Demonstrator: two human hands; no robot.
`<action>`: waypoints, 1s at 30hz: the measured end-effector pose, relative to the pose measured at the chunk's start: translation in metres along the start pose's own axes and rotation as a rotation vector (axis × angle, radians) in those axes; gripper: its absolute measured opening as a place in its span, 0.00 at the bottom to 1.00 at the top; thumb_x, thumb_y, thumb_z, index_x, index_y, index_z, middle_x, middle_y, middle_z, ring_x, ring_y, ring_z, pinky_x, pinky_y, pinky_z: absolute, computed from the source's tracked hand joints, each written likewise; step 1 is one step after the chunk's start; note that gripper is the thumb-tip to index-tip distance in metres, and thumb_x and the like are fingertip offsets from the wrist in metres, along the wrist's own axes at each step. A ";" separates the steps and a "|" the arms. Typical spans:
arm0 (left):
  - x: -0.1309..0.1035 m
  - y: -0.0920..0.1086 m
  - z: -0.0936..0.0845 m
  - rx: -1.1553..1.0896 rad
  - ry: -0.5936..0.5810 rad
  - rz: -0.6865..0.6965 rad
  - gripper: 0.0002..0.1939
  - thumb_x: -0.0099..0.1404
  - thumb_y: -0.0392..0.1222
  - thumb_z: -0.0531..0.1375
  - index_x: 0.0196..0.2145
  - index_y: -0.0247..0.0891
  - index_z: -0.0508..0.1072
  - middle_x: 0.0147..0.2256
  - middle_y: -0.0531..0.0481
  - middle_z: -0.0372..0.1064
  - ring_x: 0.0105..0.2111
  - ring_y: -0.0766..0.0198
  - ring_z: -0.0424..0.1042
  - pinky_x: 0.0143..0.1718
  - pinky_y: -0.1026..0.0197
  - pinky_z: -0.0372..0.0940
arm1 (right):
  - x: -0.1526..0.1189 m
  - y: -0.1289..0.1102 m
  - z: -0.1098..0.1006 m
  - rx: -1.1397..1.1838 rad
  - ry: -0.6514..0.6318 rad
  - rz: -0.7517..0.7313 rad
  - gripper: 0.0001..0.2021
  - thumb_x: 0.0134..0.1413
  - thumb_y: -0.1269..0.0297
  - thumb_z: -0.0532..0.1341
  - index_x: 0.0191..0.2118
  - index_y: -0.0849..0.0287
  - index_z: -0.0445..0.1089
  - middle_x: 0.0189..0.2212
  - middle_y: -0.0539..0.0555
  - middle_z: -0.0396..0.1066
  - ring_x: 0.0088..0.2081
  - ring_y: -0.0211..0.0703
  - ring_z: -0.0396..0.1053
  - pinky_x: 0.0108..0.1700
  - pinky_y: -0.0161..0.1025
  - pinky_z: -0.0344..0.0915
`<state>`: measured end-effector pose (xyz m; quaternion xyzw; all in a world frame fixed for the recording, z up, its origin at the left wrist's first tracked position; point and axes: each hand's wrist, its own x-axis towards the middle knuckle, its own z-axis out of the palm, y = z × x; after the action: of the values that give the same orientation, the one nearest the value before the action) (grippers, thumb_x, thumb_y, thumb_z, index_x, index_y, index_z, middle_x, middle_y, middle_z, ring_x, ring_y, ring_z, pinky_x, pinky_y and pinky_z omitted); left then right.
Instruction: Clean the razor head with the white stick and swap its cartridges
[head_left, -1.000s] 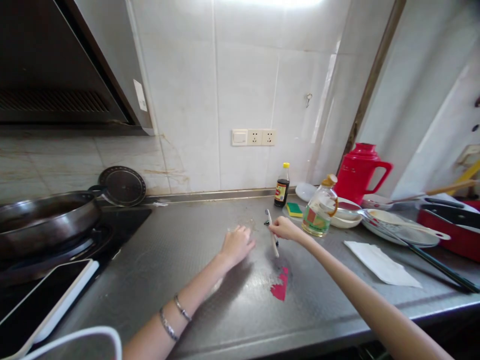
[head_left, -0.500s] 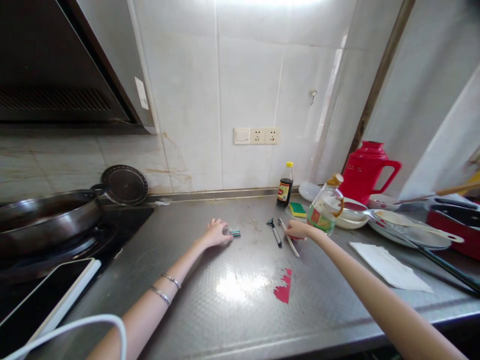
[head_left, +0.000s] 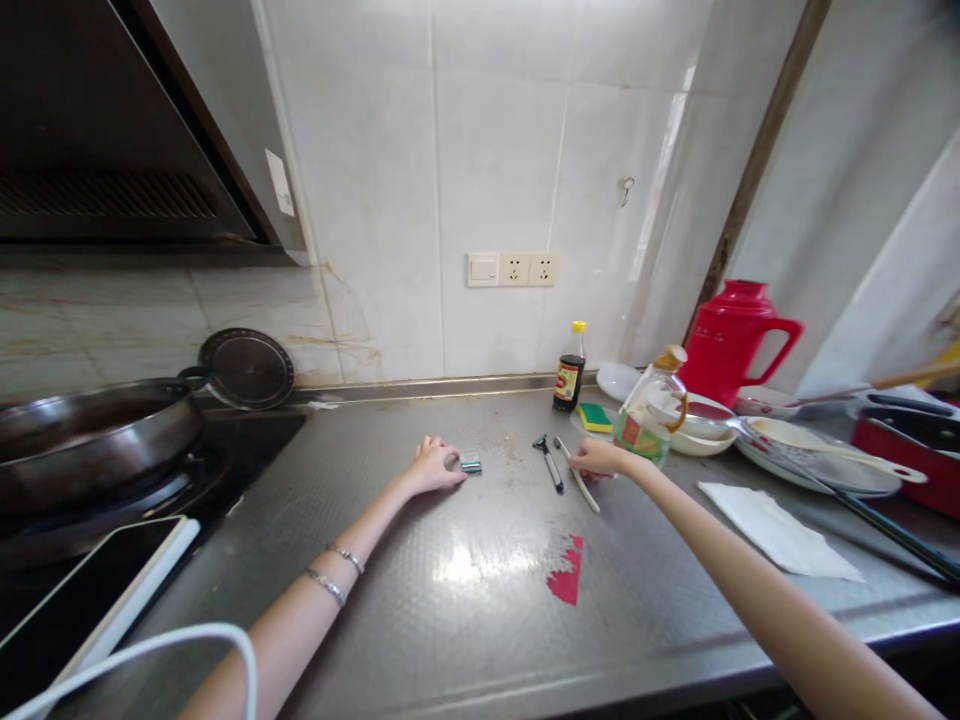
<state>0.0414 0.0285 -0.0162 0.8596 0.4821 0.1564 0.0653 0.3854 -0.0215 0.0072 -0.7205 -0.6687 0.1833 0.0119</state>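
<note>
My left hand rests on the steel counter, fingers curled and thumb and forefinger at the left end of a pair of small green-and-silver batteries. On the right, my right hand pinches a slim white stick, which looks like a toothbrush, with its dark end pointing to the wall. A bit of red shows under that palm; what it is I cannot make out. Just left of the toothbrush lies a razor with a black-and-silver handle. A torn piece of red tape or paper lies nearer the front edge.
Behind my right hand stand a soy sauce bottle, a sponge, a glass jug and a red thermos. Plates and a white napkin are at right. A pan and a phone are at left.
Almost nothing differs. Both hands stay where they were beside the batteries and on the toothbrush; the view has shifted very slightly.
</note>
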 end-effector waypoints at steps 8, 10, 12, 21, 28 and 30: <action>-0.003 0.015 -0.003 -0.086 0.051 0.063 0.23 0.48 0.58 0.62 0.39 0.43 0.72 0.42 0.48 0.61 0.46 0.55 0.57 0.48 0.55 0.54 | -0.020 -0.025 -0.015 -0.052 0.168 -0.189 0.12 0.49 0.60 0.58 0.30 0.63 0.73 0.26 0.57 0.73 0.30 0.42 0.69 0.31 0.32 0.61; -0.005 0.027 -0.004 -0.107 0.070 0.139 0.23 0.48 0.58 0.62 0.38 0.42 0.72 0.42 0.48 0.61 0.46 0.56 0.57 0.48 0.55 0.54 | -0.028 -0.042 -0.014 -0.047 0.180 -0.287 0.16 0.45 0.59 0.60 0.41 0.60 0.71 0.34 0.56 0.73 0.36 0.43 0.69 0.36 0.33 0.61; -0.007 0.042 -0.004 -0.128 0.081 0.214 0.24 0.47 0.59 0.63 0.38 0.41 0.71 0.41 0.48 0.61 0.45 0.56 0.57 0.48 0.55 0.55 | -0.037 -0.061 -0.011 -0.024 0.178 -0.440 0.25 0.42 0.57 0.62 0.49 0.60 0.67 0.40 0.56 0.71 0.39 0.44 0.68 0.40 0.34 0.61; -0.018 0.085 -0.015 -0.131 0.121 0.380 0.24 0.47 0.56 0.64 0.40 0.41 0.70 0.42 0.47 0.62 0.45 0.56 0.57 0.47 0.55 0.56 | -0.068 -0.101 -0.008 -0.139 0.142 -0.603 0.25 0.39 0.58 0.64 0.47 0.58 0.67 0.44 0.57 0.67 0.36 0.44 0.68 0.36 0.35 0.62; -0.022 0.083 -0.013 -0.096 0.061 0.336 0.35 0.49 0.63 0.60 0.51 0.43 0.63 0.47 0.45 0.60 0.48 0.53 0.56 0.49 0.52 0.54 | -0.056 -0.084 -0.013 -0.198 0.151 -0.557 0.25 0.38 0.57 0.65 0.46 0.59 0.67 0.43 0.56 0.67 0.36 0.44 0.68 0.34 0.34 0.61; -0.023 0.077 -0.012 -0.075 0.059 0.312 0.36 0.50 0.63 0.59 0.53 0.42 0.61 0.48 0.44 0.60 0.49 0.53 0.56 0.49 0.51 0.53 | -0.043 -0.067 -0.019 -0.227 0.149 -0.521 0.24 0.37 0.58 0.65 0.44 0.60 0.68 0.43 0.58 0.68 0.39 0.47 0.68 0.36 0.35 0.61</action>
<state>0.0883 -0.0320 0.0105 0.9160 0.3383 0.2076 0.0579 0.3247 -0.0521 0.0529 -0.5327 -0.8447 0.0444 0.0270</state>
